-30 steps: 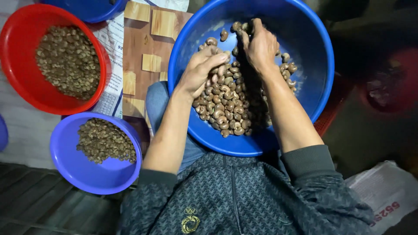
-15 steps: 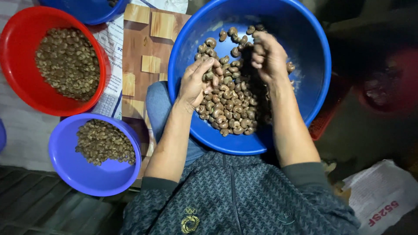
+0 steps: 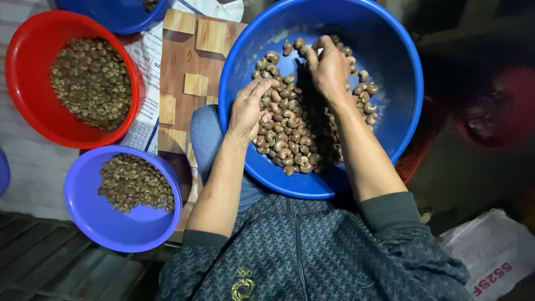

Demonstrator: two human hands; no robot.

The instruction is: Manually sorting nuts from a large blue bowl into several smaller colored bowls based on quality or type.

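Cashew nuts [image 3: 290, 131] under our loosely curled left hand [image 3: 249, 111] and right hand [image 3: 330, 68], neither visibly pinching one, want gentle raking, we judge.

wood-pattern floor [image 3: 178, 61]: red bowl [image 3: 22, 106], purple bowl [image 3: 83, 206], printed paper [image 3: 146, 58].

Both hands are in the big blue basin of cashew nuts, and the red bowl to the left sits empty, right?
Not quite. The head view shows the red bowl is filled with small brown kernels, not empty. The rest holds: the left hand and right hand are both in the big blue basin among the cashew nuts.
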